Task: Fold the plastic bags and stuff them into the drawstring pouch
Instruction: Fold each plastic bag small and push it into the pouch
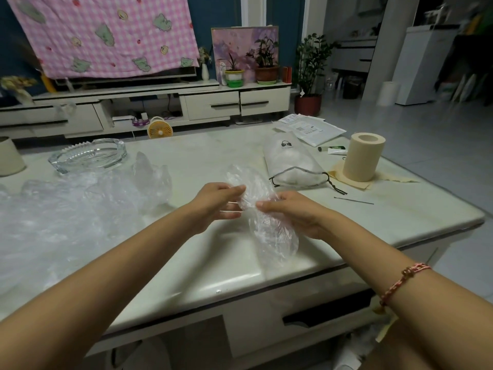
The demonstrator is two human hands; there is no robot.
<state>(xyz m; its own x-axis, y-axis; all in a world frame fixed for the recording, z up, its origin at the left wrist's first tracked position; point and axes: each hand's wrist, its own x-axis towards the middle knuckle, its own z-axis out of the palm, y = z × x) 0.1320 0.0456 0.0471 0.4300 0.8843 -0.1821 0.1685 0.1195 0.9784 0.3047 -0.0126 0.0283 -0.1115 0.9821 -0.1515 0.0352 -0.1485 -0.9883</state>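
Above the desk's (400, 209) near side, left hand (216, 201) and right hand (290, 212) each hold a clear plastic bag (266, 236) in a pinching grip; its springy film may unfold before reaching the bulging drawstring pouch (290, 164) beyond.

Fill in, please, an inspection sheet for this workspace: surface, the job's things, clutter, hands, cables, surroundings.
Surface: pale glossy table; no spill seen.
Job's things: one plastic bag held over the table's near part; bag pile lies loose on the left; drawstring pouch lies on the right, bulging, mouth toward the person.
Clutter: glass ashtray, paper roll, papers, small tube, thin stick.
Hands: left hand and right hand both pinch the plastic bag near its middle.
Cables: a dark cable in the TV cabinet; none seen on the table.
Surroundings: pink checked cloth, potted plants, yellow fan on the floor.
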